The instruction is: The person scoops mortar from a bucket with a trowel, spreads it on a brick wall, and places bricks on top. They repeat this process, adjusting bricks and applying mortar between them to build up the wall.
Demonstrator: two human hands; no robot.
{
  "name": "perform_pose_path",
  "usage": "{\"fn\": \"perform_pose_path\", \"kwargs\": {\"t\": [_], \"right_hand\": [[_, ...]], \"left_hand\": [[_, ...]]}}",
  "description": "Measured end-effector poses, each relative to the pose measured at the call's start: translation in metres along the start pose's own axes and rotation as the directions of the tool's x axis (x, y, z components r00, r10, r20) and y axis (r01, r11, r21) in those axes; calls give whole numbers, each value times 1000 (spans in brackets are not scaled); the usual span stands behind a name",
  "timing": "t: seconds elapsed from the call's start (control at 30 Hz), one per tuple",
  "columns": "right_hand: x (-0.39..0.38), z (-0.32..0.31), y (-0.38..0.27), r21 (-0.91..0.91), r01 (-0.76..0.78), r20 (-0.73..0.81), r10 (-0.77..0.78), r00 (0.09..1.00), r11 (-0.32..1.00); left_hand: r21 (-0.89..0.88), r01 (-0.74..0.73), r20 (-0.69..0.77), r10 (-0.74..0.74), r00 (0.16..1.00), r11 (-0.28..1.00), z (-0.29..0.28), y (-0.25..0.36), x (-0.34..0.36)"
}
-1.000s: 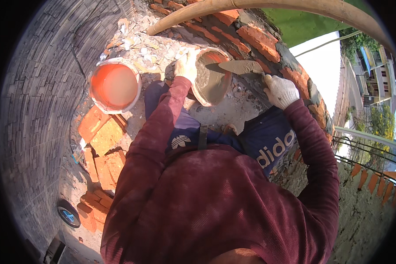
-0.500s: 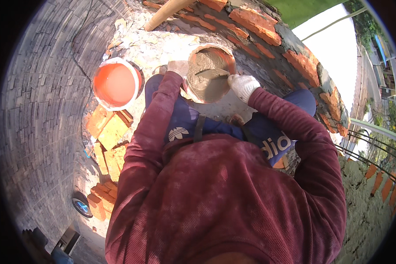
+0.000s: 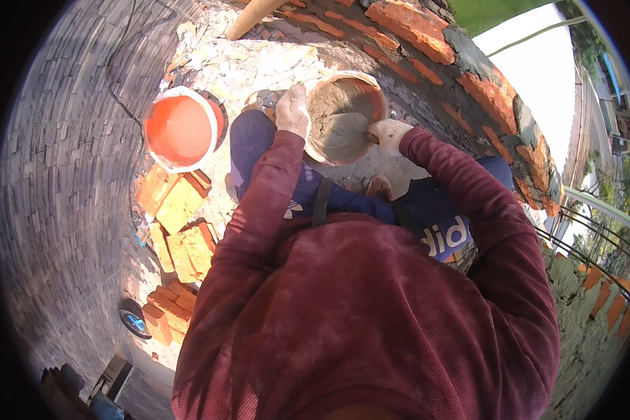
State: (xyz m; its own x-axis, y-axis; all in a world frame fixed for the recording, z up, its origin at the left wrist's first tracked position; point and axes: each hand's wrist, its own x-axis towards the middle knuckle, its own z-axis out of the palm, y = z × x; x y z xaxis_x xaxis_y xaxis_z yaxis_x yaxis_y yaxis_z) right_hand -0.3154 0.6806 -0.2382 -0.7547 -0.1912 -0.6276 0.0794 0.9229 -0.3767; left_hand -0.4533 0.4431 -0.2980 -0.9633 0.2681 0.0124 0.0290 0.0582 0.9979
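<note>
A round bucket (image 3: pixel 379 103) with orange inner walls stands in front of me, holding wet grey mortar (image 3: pixel 329 105). My left hand (image 3: pixel 292 112), in a pale work glove, is closed on the bucket's left rim. In a matching glove, my right hand (image 3: pixel 390 136) grips the handle of a trowel (image 3: pixel 351 126) from the right side. The trowel's blade lies low against the mortar and is smeared with it, so its outline is hard to make out. My fingers hide most of the handle.
Left of me stands a second bucket (image 3: pixel 211 140) with an orange interior and cloudy liquid. Orange bricks (image 3: pixel 182 203) are stacked nearer. A rough brick wall (image 3: pixel 493 101) curves along the right. Far off leans a wooden pole (image 3: pixel 252 17); a small black wheel (image 3: pixel 134 320) lies at lower left.
The trowel blade has gone from tilted and distinct to lying flatter in the mortar. The bucket and both hands appear slightly farther right, and the whole view has shifted a little.
</note>
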Motion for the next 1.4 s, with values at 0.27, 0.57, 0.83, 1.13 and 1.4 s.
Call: {"fn": "perform_pose_path", "kwargs": {"t": [0.27, 0.57, 0.83, 1.13, 1.4], "right_hand": [[-2, 36, -6, 649, 31, -44, -4, 999, 760], [-59, -16, -16, 812, -113, 122, 24, 992, 573], [-118, -106, -57, 767, -174, 122, 126, 984, 618], [-105, -293, -159, 923, 75, -70, -27, 997, 376], [48, -458, -180, 82, -346, -531, 335, 779, 935]], "left_hand": [[-65, 31, -5, -31, 1000, 997, 9, 23, -18], [-591, 322, -33, -421, 907, 740, -4, 39, -11], [-841, 229, 70, -323, 944, 489, -28, 2, -3], [-762, 160, -16, -265, 964, 628, -22, -26, -7], [-508, 383, -77, -484, 872, 771, -27, 18, -14]]}}
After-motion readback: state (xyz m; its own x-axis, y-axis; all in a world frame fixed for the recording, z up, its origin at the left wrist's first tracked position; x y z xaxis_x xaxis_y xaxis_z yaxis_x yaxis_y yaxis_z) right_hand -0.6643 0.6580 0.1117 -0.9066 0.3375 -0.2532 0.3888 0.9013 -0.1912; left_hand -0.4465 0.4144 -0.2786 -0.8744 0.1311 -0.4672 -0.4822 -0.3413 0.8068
